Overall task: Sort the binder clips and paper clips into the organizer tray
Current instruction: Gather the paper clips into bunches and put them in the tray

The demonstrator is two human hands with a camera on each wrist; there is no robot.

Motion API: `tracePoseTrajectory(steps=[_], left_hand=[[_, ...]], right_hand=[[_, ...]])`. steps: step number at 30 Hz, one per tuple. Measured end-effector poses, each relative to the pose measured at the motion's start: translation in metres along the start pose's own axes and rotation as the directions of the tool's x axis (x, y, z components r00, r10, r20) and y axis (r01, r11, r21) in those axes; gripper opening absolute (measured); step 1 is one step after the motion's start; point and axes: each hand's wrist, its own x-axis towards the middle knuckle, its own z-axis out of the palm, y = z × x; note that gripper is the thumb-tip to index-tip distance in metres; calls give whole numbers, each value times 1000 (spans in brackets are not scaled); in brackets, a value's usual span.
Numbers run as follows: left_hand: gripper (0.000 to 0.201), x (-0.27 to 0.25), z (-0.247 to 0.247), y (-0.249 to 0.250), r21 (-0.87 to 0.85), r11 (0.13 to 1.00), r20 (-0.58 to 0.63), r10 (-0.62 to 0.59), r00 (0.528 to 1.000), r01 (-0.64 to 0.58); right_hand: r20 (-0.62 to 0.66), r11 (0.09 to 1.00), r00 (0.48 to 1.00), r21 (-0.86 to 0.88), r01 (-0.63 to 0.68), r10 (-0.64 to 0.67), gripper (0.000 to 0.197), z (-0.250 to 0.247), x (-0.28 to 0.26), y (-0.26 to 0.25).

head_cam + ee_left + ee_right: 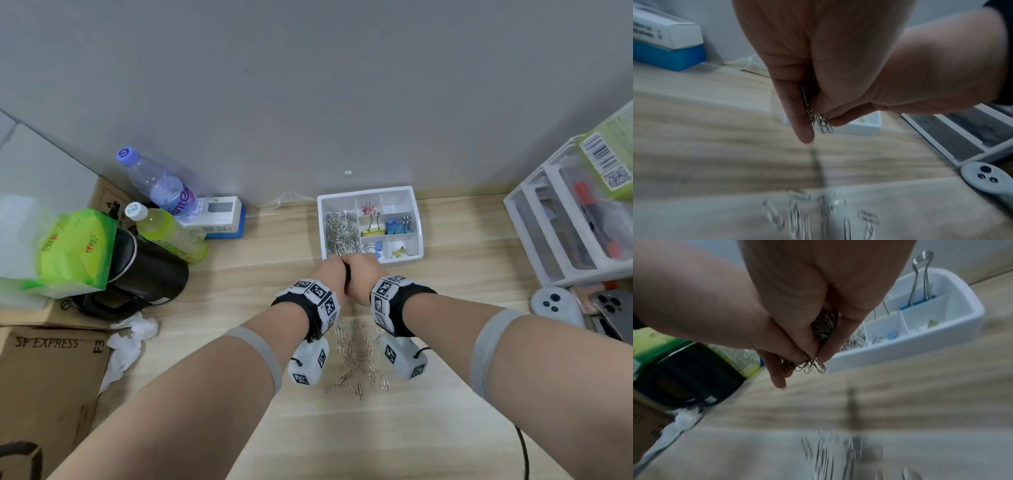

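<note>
Surface: pale wood desk [462, 240] — loose paper clips [356, 359] scattered
Backdrop: grey wall [308, 85]
Hands: left hand [329, 274] and right hand [363, 274] pressed together — cupping a bundle of clips [824, 327]

This looks like an informal office or home desk pushed against a plain grey wall [308, 85]. The top is light wood-grain laminate [462, 240]. Stationery sits on it: a white divided tray [418, 219] with paper clips [340, 233] and coloured binder clips [397, 226], and at the right a white set of plastic drawers [548, 233]. Everyday clutter crowds the left side: two drink bottles [161, 185], a black mug [150, 274], a green tissue pack [73, 250], crumpled tissue [130, 342] and a cardboard shipping box printed SF EXPRESS [48, 377]. A phone [609, 305] and a grey game controller [555, 305] lie at the right.
</note>
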Motion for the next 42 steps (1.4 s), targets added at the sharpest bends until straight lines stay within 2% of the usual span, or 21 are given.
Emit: tracePoseTrajectory(steps=[5,12,16,20,26,33,37,42], left_hand=[[36,40,-31,0,33,999,-65,18,998,-16],[40,82,-45,-6,-10,1000,-29,22,999,-22],[35,98,-39,-8,94,995,-21,47,999,-45],[33,103,-35,-6,166,980,-59,124,991,-112],[33,103,-36,-3,110,994,-66,11,998,-4],[32,95,-27,-2,43,999,-119,15,993,-10],[38,87,-24,-3,-42,999,-143,-36,989,30],[50,76,-18,0,-88,996,-180,-30,983,15]], right_hand=[[-80,999,997,-34,15,-17,24,-32,36,-6],[-85,999,996,37,-38,41,25,-39,76,0],[-79,997,995,38,-62,65,28,-34,90,7],[-126,996,989,54,-72,78,23,-27,100,14],[-115,999,993,-20,-44,41,24,-24,105,16],[-95,999,995,-33,-9,6,27,-25,96,17],[-96,999,995,-36,-10,7,25,-23,91,17],[-97,1000,995,-28,4,-6,26,-20,85,20]])
